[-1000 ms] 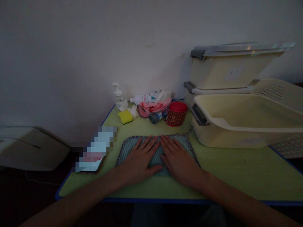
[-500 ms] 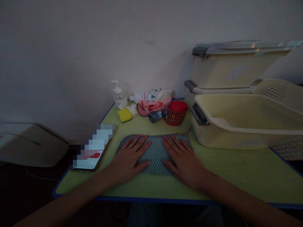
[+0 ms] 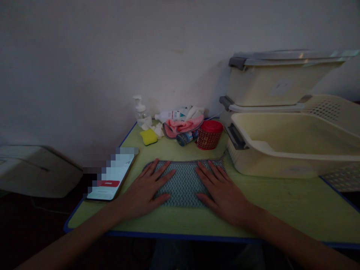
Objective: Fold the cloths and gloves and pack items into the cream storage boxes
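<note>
A grey-blue textured cleaning cloth with a dark checked edge lies flat on the green table. My left hand rests palm down over its left side, fingers spread toward the far edge. On the right side of the cloth lies my right hand, also flat with the fingers apart. Neither hand grips anything. The cloth's left and right edges are partly hidden under the hands, while its middle shows between them.
A lit phone lies left. Behind the cloth are a yellow sponge, a pump bottle, a pink cloth, a dark cylinder and a red roll. Cream bins are stacked right.
My left hand has slid slightly left and my right hand a little right, so more of the cloth's middle shows between them. The phone's screen picture differs.
</note>
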Tool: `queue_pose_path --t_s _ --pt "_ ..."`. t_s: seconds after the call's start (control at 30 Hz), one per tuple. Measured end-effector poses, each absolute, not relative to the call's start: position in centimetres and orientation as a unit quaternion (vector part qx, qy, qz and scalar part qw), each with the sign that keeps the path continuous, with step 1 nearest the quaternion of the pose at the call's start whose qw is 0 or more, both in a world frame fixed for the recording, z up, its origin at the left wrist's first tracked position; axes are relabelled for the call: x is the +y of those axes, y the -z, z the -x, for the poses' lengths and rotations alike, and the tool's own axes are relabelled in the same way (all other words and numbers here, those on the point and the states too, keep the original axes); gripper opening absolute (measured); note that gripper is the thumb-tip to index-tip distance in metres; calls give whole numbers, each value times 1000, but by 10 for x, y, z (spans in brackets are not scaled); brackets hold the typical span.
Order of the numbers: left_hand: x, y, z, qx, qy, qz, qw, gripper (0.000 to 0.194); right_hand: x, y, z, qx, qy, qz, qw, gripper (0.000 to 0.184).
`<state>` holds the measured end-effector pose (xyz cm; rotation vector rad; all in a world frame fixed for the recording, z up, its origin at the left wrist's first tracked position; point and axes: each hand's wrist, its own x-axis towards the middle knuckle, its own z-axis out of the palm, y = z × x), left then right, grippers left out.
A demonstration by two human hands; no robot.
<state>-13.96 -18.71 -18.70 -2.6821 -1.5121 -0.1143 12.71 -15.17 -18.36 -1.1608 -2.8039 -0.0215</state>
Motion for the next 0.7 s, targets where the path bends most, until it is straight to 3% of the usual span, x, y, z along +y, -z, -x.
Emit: queue_pose_path --t_s 0.3,0.5,0.7 --pt "-208 197 123 -538 68 837 72 60 -131 180 -138 -953 -27 300 40 66" --pt "-209 196 121 -543 66 834 69 59 -134 168 -133 -943 -65 326 8 63" --pt "-208 195 121 -548 65 831 67 59 -161 168 -95 -931 -58 355 53 67"
